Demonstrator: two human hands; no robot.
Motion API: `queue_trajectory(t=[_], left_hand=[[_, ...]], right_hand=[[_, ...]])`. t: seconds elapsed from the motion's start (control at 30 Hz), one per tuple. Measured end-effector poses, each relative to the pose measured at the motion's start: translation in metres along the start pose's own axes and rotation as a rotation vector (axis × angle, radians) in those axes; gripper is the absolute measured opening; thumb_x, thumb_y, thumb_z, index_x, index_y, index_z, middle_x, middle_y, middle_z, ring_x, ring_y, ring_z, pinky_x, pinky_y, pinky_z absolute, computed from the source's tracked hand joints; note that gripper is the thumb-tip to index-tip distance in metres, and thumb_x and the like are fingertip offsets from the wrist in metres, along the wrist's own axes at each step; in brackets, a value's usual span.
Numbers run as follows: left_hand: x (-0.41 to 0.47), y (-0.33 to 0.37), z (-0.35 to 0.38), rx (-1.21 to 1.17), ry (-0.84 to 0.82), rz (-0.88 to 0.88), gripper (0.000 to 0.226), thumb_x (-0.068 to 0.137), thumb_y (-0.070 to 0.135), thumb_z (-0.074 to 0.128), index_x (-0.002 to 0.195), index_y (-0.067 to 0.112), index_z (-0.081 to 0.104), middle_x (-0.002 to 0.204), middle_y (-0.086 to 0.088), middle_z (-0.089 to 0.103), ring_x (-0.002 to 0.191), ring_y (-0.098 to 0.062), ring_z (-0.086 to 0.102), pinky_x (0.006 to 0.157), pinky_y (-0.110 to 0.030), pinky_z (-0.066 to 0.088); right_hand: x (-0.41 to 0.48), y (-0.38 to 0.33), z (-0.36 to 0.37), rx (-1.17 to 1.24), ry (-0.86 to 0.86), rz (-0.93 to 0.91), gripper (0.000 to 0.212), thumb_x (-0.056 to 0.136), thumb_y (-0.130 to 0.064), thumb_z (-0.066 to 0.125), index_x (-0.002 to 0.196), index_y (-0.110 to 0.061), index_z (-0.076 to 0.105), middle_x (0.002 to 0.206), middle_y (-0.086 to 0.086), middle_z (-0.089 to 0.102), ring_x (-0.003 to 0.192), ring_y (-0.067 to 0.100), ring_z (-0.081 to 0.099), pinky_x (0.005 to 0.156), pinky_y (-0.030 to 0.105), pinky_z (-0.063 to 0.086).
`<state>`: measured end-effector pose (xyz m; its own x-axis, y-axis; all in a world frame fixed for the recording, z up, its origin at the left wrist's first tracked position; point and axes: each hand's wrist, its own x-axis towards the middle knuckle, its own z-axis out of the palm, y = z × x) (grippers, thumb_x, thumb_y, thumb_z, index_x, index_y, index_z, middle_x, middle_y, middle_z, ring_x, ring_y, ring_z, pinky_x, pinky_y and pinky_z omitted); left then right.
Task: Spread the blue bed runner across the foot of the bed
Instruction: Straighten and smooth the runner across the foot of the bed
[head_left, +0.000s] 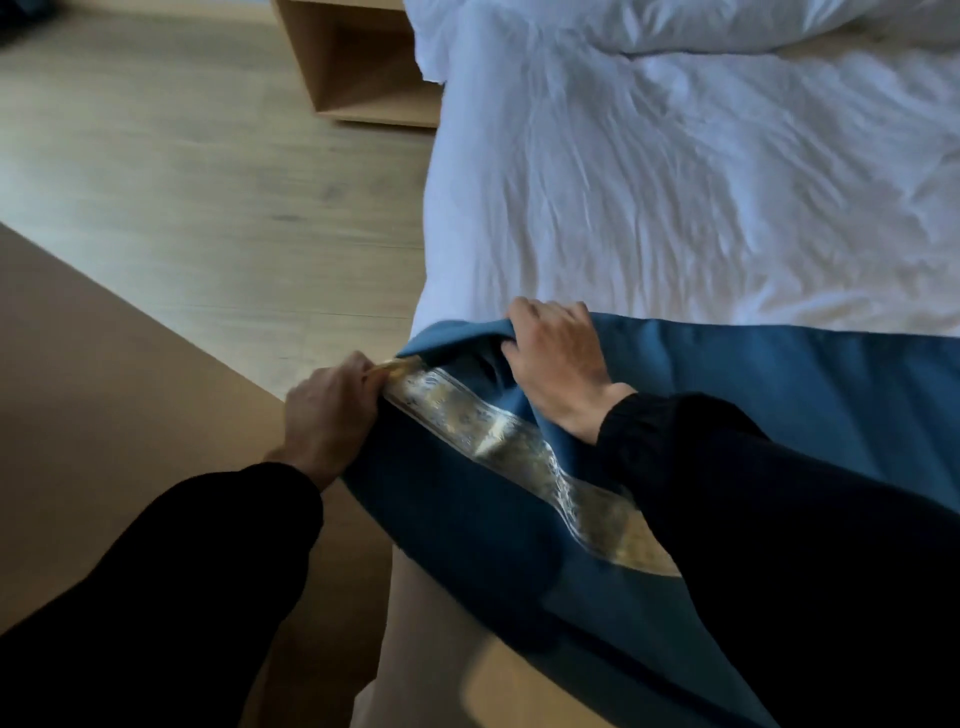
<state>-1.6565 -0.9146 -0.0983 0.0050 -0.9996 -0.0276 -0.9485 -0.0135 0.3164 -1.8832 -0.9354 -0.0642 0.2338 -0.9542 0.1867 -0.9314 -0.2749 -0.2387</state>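
Your left hand (330, 410) is pinching the near end of the blue bed runner (831, 395), fingers closed on the corner where its pale gold patterned band (498, 441) begins, just off the left side of the bed. Your right hand (558, 364) is lying palm down on the runner a little further onto the mattress, with its fingers curled over a raised fold of the blue cloth and gripping it. You are holding the runner at the foot of the bed (675, 182): its right part is lying flat on the white duvet and running out of view, while the left part is bunched and draping down over the bed's corner and side. Both of your arms are showing black sleeves (779, 493). Beyond the runner, the white duvet is lying wrinkled up toward the pillows. To the left, the wood floor (208, 182) is stretching away toward a wooden bedside unit (358, 62) standing beside the bed's head.
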Motion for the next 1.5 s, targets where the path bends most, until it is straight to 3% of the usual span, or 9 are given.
queue_trajectory(t=[0.2, 0.37, 0.53, 0.67, 0.87, 1.07, 1.27, 1.37, 1.5], left_hand=[[-0.021, -0.056, -0.022, 0.063, 0.18, 0.01, 0.027, 0.086, 0.037, 0.047, 0.084, 0.011, 0.053, 0.056, -0.013, 0.061, 0.047, -0.037, 0.058, 0.047, -0.034, 0.041], [-0.046, -0.062, -0.002, 0.137, -0.166, -0.026, 0.024, 0.075, 0.038, 0.045, 0.079, 0.015, 0.051, 0.074, -0.014, 0.066, 0.069, -0.038, 0.063, 0.062, -0.038, 0.046], [-0.038, -0.039, 0.018, -0.008, -0.292, -0.045, 0.033, 0.085, 0.04, 0.051, 0.111, 0.019, 0.05, 0.11, -0.009, 0.06, 0.095, -0.032, 0.059, 0.076, -0.038, 0.045], [-0.015, -0.014, 0.025, -0.171, -0.28, -0.046, 0.057, 0.092, 0.034, 0.049, 0.143, 0.023, 0.025, 0.13, -0.009, 0.044, 0.107, -0.037, 0.055, 0.084, -0.043, 0.046], [0.029, 0.003, 0.035, -0.191, -0.284, 0.037, 0.047, 0.096, 0.023, 0.044, 0.142, 0.023, 0.033, 0.12, -0.02, 0.054, 0.109, -0.039, 0.053, 0.088, -0.042, 0.041], [0.071, 0.006, 0.053, -0.259, -0.522, 0.086, 0.028, 0.093, 0.02, 0.048, 0.12, 0.019, 0.049, 0.113, -0.018, 0.063, 0.103, -0.035, 0.058, 0.086, -0.041, 0.046], [0.125, 0.008, 0.034, -0.27, -0.214, 0.048, 0.014, 0.09, 0.01, 0.045, 0.102, 0.011, 0.05, 0.094, -0.022, 0.064, 0.086, -0.039, 0.059, 0.066, -0.038, 0.041], [0.156, 0.028, 0.02, -0.344, -0.058, 0.041, 0.028, 0.088, 0.011, 0.047, 0.115, 0.013, 0.052, 0.11, -0.019, 0.058, 0.1, -0.036, 0.055, 0.076, -0.036, 0.039], [0.161, 0.035, 0.028, -0.292, -0.198, 0.042, 0.055, 0.086, 0.012, 0.05, 0.139, 0.012, 0.036, 0.126, -0.02, 0.046, 0.113, -0.034, 0.05, 0.095, -0.034, 0.038]], right_hand=[[0.034, -0.033, 0.015, 0.053, 0.05, 0.016, 0.012, 0.077, -0.013, 0.056, 0.086, -0.006, 0.053, 0.093, 0.014, 0.057, 0.084, 0.033, 0.052, 0.077, 0.043, 0.038], [0.013, -0.024, 0.036, -0.036, -0.396, -0.064, 0.047, 0.088, -0.054, 0.038, 0.082, -0.013, 0.06, 0.132, 0.021, 0.047, 0.132, 0.028, 0.034, 0.108, 0.049, 0.018], [0.023, -0.011, 0.035, -0.141, -0.517, 0.0, 0.034, 0.091, -0.043, 0.044, 0.105, -0.014, 0.056, 0.119, 0.01, 0.053, 0.115, 0.028, 0.047, 0.103, 0.046, 0.024], [0.033, -0.004, 0.036, -0.155, -0.58, -0.023, 0.041, 0.083, -0.033, 0.055, 0.117, -0.012, 0.047, 0.118, 0.011, 0.05, 0.112, 0.03, 0.047, 0.098, 0.046, 0.027], [0.045, -0.002, 0.044, -0.006, -0.464, 0.01, 0.016, 0.093, -0.024, 0.049, 0.1, -0.01, 0.054, 0.108, 0.013, 0.059, 0.103, 0.033, 0.054, 0.09, 0.042, 0.037], [0.063, -0.002, 0.052, 0.15, -0.38, 0.005, 0.004, 0.094, -0.014, 0.046, 0.097, -0.015, 0.049, 0.097, 0.008, 0.067, 0.091, 0.032, 0.058, 0.082, 0.039, 0.035], [0.091, 0.006, 0.052, 0.148, -0.258, 0.043, 0.013, 0.098, -0.014, 0.04, 0.104, -0.007, 0.05, 0.098, 0.015, 0.066, 0.087, 0.036, 0.057, 0.071, 0.035, 0.033], [0.121, 0.018, 0.05, 0.07, -0.099, 0.163, 0.014, 0.095, -0.008, 0.041, 0.104, -0.007, 0.051, 0.1, 0.016, 0.065, 0.09, 0.036, 0.058, 0.076, 0.039, 0.035], [0.122, 0.043, 0.056, -0.157, -0.154, 0.32, 0.024, 0.088, -0.005, 0.045, 0.11, -0.011, 0.053, 0.111, 0.013, 0.06, 0.105, 0.034, 0.051, 0.086, 0.041, 0.031]])
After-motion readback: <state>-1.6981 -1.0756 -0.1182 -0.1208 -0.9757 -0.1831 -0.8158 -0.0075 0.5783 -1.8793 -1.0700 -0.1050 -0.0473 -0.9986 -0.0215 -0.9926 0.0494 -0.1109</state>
